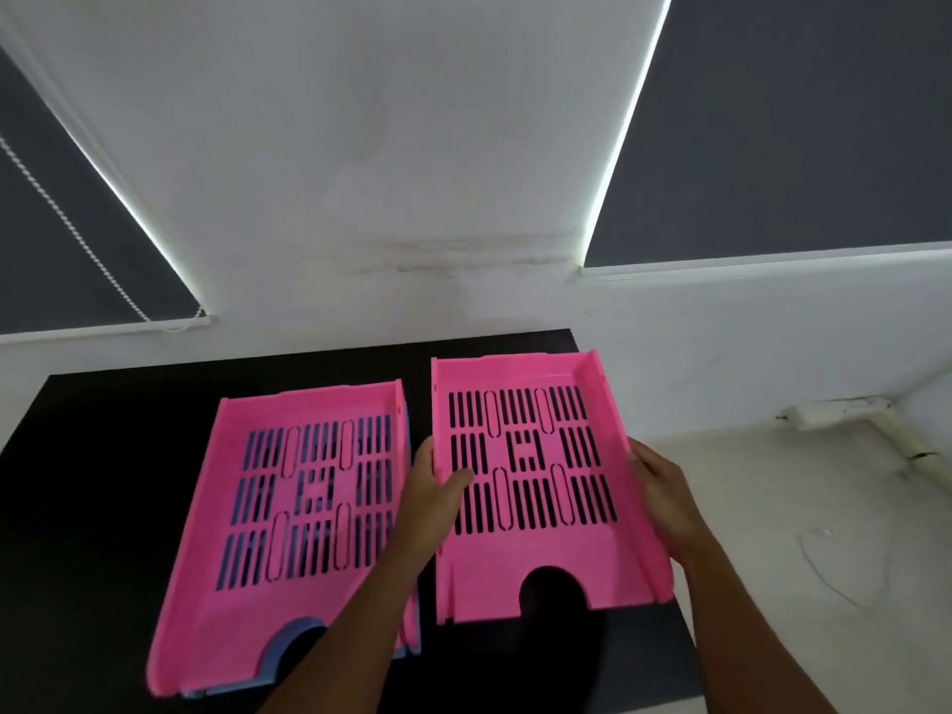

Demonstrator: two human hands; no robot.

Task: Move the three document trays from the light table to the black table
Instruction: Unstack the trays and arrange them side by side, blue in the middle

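A pink slotted document tray (536, 574) is over the right part of the black table (103, 481); whether it rests on the top or hangs just above it I cannot tell. My left hand (435, 487) grips its left wall, thumb inside. My right hand (664, 497) grips its right wall. To the left, a second pink tray (216, 574) lies stacked on a blue tray (288, 649), whose edge shows below and through the slots. The light table is out of view.
A white wall (412, 146) rises right behind the black table. Dark roller blinds (772, 121) hang at left and right. Pale floor (824, 533) lies beyond the table's right edge, with a white conduit (834, 409) along the wall base.
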